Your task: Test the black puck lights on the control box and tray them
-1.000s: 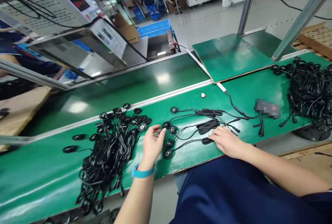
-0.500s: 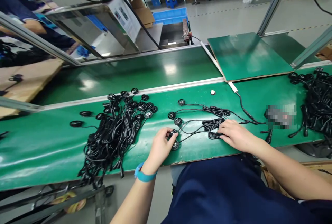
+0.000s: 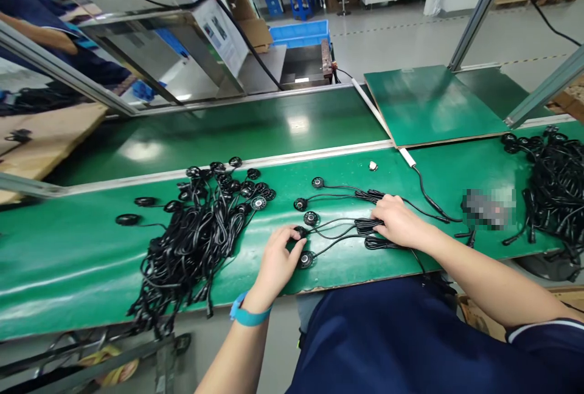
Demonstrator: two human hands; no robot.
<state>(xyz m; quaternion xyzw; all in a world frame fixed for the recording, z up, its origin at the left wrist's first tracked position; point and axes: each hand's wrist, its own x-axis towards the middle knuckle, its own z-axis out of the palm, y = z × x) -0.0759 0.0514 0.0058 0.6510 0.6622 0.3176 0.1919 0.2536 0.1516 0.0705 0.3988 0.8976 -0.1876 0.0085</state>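
Several black cables with round, ring-faced heads lie side by side on the green bench. My left hand, in a blue wristband, has its thumb and fingers about one small round head. Just below it rests another round head, and above it a third head. My right hand pinches the coiled black cable of the middle row; its fingertips partly cover the coil. Nearer to me is another coiled cable.
A large heap of black cables is to the left, another heap at the far right. A blurred-out device sits right of my hand. Behind are a raised green board and metal posts. A co-worker's arm shows at upper left.
My right hand has moved slightly left and up, from the nearest coil to the middle one. My left hand has shifted slightly left with the round head, its thumb lower.
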